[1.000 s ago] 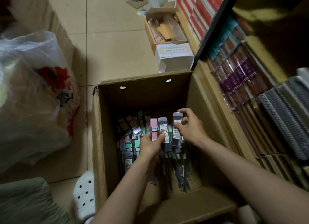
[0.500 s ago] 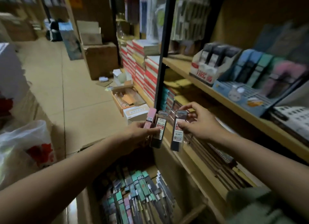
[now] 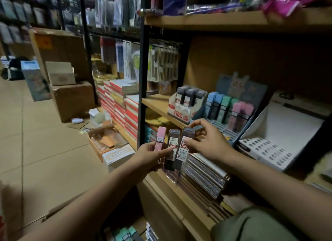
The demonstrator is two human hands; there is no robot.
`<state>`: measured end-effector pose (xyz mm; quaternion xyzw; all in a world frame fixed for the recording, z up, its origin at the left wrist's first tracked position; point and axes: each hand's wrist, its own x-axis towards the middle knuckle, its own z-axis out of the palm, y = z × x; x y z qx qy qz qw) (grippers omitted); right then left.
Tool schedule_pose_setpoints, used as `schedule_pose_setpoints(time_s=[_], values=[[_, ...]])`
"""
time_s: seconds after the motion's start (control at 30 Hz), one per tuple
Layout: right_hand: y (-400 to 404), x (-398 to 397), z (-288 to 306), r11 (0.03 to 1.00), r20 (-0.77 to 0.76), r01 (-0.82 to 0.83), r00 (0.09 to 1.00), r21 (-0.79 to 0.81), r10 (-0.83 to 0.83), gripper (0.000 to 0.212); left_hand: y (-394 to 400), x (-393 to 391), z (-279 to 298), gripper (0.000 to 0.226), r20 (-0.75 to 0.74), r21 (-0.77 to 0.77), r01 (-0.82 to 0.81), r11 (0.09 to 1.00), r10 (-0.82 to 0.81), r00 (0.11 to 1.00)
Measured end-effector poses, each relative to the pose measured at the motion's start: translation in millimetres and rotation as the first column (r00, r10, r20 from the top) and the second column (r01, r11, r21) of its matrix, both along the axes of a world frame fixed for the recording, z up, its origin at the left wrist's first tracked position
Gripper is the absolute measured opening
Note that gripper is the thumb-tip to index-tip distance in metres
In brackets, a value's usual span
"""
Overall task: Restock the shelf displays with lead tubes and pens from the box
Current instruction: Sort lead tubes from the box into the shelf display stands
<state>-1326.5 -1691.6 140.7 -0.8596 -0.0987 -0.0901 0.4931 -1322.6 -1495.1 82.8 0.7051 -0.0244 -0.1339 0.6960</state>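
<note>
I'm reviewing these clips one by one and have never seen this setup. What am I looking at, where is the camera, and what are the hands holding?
There is no robot here: a person wears one wide-angle camera on the head, looking forward and down at bare hands. The left hand grips a pink lead tube and a dark lead tube. The right hand pinches another dark tube. Ahead, on the wooden shelf, stand a white display box of dark tubes and a tiered display of blue, green and pink ones. The cardboard box of stock sits below.

Pink tube (image 3: 160, 138), 2 dk tubes (image 3: 173, 149)
</note>
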Motion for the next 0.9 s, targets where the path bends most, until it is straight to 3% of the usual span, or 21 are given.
schedule_pose_setpoints(time_s=[0.13, 0.27, 0.4, 0.53, 0.9], values=[[-3.0, 16.4, 20.3, 0.997, 0.111, 0.033, 0.993, -0.066, -0.026, 0.032, -11.0, 16.8, 14.1, 0.018, 0.050, -0.093, 0.031, 0.995, -0.026, 0.998], [-7.5, 36.3, 42.0, 0.999, 0.085, 0.003, 0.996, -0.051, 0.001, 0.033, -9.4, 37.6, 19.9, 0.020, 0.116, -0.133, 0.014, 0.991, 0.002, 0.993], [-13.3, 75.5, 82.6, 0.983, 0.351, 0.184, 0.922, -0.027, -0.163, 0.027, 11.5, 63.1, 18.0, 0.016, 0.137, -0.097, -0.121, 0.988, 0.134, 0.982], [-5.2, 122.3, 94.7, 0.929, 0.522, 0.338, 0.825, -0.149, -0.216, 0.025, 22.3, 79.6, 16.0, 0.015, 0.112, -0.098, -0.163, 0.982, 0.174, 0.978], [1.5, 178.6, 68.2, 0.802, 0.453, 0.419, 0.866, -0.426, -0.212, 0.021, 16.5, 89.3, 8.7, 0.020, 0.067, -0.130, -0.092, 0.987, 0.102, 0.993]])
